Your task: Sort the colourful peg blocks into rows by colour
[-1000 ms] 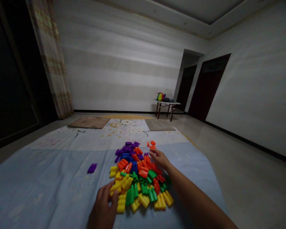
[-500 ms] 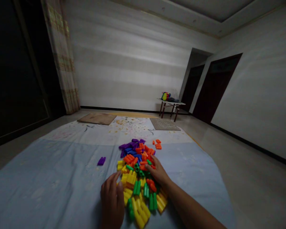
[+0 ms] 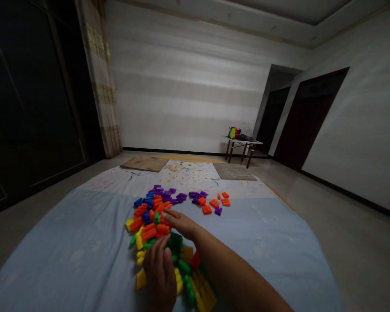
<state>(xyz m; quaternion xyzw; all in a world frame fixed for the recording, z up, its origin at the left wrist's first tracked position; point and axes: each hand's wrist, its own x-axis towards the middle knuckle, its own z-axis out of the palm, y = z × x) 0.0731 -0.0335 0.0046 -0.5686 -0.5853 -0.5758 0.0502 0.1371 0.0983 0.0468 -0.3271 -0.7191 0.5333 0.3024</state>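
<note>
A heap of plastic building blocks lies on the cloth in front of me. Orange blocks (image 3: 148, 232) and blue blocks (image 3: 138, 202) fill its middle, with purple blocks (image 3: 157, 189) at the far end. Yellow blocks (image 3: 204, 292) and green blocks (image 3: 189, 291) make up the near end. My right hand (image 3: 179, 222) reaches across from the right, fingers stretched out against the orange blocks. My left hand (image 3: 160, 266) rests over the near yellow and green blocks, its fingers extended. Its palm side is hidden.
A blue and white flowered cloth (image 3: 68, 242) covers the surface. Loose orange blocks (image 3: 225, 202) and purple ones lie to the right of the heap. Two flat boards, a brown one (image 3: 144, 164) and a greyish one (image 3: 234, 171), lie at the far edge. Beyond stands a small table (image 3: 242, 141) with a colourful bag.
My right hand has swept left, pushing the orange and blue blocks leftward. Several purple and orange blocks now lie apart on the right. The view has shifted slightly left.
</note>
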